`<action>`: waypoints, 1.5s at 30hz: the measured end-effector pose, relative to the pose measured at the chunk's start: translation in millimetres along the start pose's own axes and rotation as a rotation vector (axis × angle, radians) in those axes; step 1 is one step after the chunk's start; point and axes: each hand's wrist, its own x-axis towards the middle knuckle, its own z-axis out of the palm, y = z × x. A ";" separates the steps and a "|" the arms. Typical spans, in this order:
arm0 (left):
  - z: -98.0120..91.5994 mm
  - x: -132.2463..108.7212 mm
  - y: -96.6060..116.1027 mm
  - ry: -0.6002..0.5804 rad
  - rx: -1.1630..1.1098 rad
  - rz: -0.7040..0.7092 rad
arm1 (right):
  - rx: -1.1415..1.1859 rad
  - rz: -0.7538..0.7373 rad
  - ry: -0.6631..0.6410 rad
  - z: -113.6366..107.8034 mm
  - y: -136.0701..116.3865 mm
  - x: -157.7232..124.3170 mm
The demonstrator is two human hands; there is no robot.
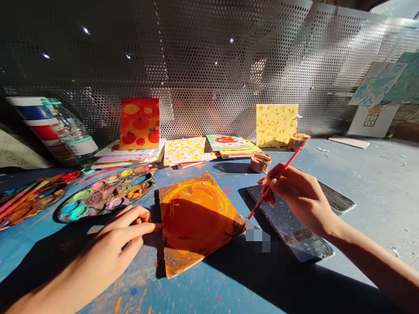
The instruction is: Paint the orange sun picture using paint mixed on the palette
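An orange and brown painted canvas (199,218) lies turned at an angle on the blue table. My left hand (122,237) is beside it, fingers partly curled and apart, with the index fingertip at the canvas's left edge; nothing is in this hand. Pinched in my right hand (299,192) is a thin red paintbrush (259,204), its tip pointing down at the dark right corner of the canvas. Under my right hand lies a dark tablet (294,231) speckled with dust or paint. A blurred patch hides the spot below the brush tip.
Paint palettes (111,192) (36,196) lie at the left, a clear plastic bottle (73,131) behind them. Small paintings (139,124) (276,125) lean against a perforated metal screen (203,52). A small brown cup (261,162) and a phone (337,196) are near my right hand.
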 end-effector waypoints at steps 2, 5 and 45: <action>-0.5 0.8 0.5 -0.005 -0.014 -0.003 | -0.046 0.004 -0.018 -0.1 0.2 -0.7; -1.0 3.4 1.9 0.024 -0.020 0.010 | -0.049 -0.042 0.046 -2.3 2.3 -0.7; -1.7 2.9 -0.4 -0.058 -0.010 -0.040 | -0.018 -0.007 -0.074 1.1 -1.4 -3.4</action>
